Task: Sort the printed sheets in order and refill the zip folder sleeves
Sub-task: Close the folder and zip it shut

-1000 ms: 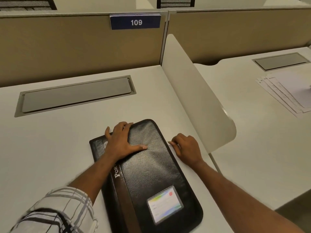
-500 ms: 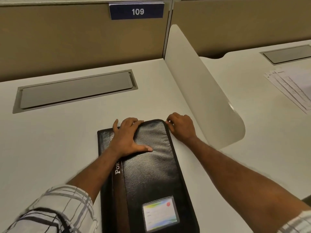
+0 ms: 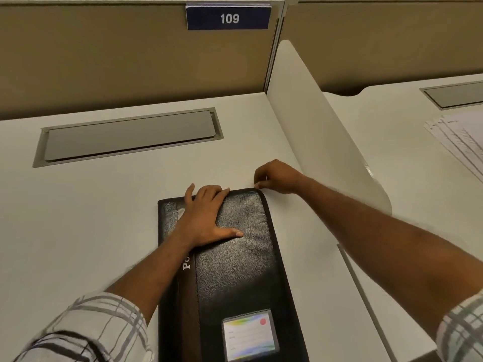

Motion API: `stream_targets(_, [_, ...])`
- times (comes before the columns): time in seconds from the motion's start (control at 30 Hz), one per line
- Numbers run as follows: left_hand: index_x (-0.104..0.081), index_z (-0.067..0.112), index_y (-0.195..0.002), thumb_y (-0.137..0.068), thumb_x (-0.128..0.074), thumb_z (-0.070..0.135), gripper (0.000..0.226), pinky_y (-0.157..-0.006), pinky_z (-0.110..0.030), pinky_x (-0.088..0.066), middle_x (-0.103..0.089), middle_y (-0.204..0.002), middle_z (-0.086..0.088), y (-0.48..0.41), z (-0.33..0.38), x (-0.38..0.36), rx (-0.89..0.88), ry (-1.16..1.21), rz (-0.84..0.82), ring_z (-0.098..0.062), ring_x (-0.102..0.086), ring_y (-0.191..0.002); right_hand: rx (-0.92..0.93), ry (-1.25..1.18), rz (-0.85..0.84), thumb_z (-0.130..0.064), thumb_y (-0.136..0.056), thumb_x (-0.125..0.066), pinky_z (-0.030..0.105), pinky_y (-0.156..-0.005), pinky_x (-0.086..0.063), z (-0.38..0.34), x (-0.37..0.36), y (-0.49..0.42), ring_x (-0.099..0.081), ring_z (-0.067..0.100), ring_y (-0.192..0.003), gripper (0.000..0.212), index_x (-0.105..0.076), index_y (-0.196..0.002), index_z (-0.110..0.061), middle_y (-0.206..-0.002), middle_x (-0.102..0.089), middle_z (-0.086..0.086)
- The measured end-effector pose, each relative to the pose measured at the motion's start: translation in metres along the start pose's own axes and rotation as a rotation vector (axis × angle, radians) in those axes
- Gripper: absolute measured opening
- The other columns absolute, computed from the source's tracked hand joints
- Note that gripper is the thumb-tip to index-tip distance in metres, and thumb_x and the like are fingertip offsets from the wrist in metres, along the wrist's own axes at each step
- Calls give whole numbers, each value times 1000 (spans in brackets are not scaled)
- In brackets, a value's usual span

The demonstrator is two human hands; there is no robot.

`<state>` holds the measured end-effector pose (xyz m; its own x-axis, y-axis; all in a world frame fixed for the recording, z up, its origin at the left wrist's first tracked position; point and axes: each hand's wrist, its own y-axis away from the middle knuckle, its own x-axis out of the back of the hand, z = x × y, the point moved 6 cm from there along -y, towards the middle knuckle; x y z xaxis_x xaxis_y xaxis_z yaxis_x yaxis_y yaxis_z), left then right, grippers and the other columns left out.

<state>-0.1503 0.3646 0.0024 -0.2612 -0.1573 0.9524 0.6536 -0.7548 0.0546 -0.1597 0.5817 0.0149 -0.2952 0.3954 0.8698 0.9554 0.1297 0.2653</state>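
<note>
Folder [image 3: 235, 270] under left hand [image 3: 206, 218], right hand [image 3: 279, 177] pinching corner.

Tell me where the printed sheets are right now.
In the head view, the sheets lie at the far right, on the next desk beyond the divider, apart from the folder.
</note>
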Motion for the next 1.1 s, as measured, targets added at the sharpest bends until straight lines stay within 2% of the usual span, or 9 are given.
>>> stream_targets(0.1, [-15,28,-156,-68,-30,97,113,-118,-58,6,-12,-163,-3,18,6,-4,80,-45,3,-23,-3,-151,-123,-352,-18,-3,-86,-71,16,-61,-48,1,0,-1,-62,12,-59,5,-74,-91,-3,-76,-70,7])
stream_targets(0.27, [4,34,-157,-69,-18,99,111,-116,-62,12,19,-163,-1,50,19,-23,122,-106,-62,-27,24,-148,-174,-373,0,-3,-85,-70,8,-53,-42,-9,5,-1,-59,3,-53,7,-74,-90,-4,-68,-69,2])
stream_targets(0.43, [0,33,-157,-68,-16,100,113,-116,-63,9,15,-164,0,53,20,-25,121,-116,-46,-28,20,-149,-276,-279,19,-24,-83,-78,16,-57,-45,-10,2,-6,-59,4,-54,17,-72,-72,-11,-65,-68,0])
stream_targets(0.5, [-2,33,-157,-68,-17,100,112,-116,-63,9,12,-165,-1,53,20,-24,118,-106,-37,-28,18,-150,-309,-221,11,-13,-81,-77,21,-62,-46,-17,1,-11,-61,11,-62,6,-71,-82,-11,-74,-66,-2])
stream_targets(0.57, [1,33,-157,-68,-16,100,113,-116,-62,10,16,-164,0,53,20,-25,121,-109,-58,-27,21,-149,-317,-123,29,-4,-82,-69,22,-63,-44,-27,1,-17,-61,17,-78,13,-69,-94,-8,-92,-62,0])
stream_targets(0.67, [1,34,-157,-66,-17,101,115,-116,-61,12,15,-164,1,53,19,-26,113,-99,-63,-27,21,-149,-287,1,84,1,-82,-60,31,-76,-50,-47,0,-24,-63,25,-95,16,-68,-91,-8,-105,-66,7])
stream_targets(0.8, [-2,34,-157,-64,-16,102,116,-116,-62,9,13,-164,3,53,20,-25,107,-97,-76,-28,18,-150,-184,152,59,1,-79,-59,34,-71,-50,-68,-12,-31,-63,29,-88,16,-60,-81,-15,-94,-67,10])
stream_targets(0.9, [-3,34,-157,-63,-16,103,117,-116,-62,9,12,-165,3,53,19,-24,112,-95,-69,-28,18,-150,-132,178,93,2,-78,-58,30,-67,-43,-74,-12,-32,-61,27,-86,16,-62,-85,-12,-92,-66,10])
stream_targets(1.1, [-4,33,-157,-62,-18,103,119,-116,-61,10,8,-165,4,53,17,-24,116,-72,-53,-29,15,-150,-110,141,153,3,-80,-56,31,-68,-45,-82,-6,-31,-58,25,-82,19,-63,-91,-11,-86,-60,4])
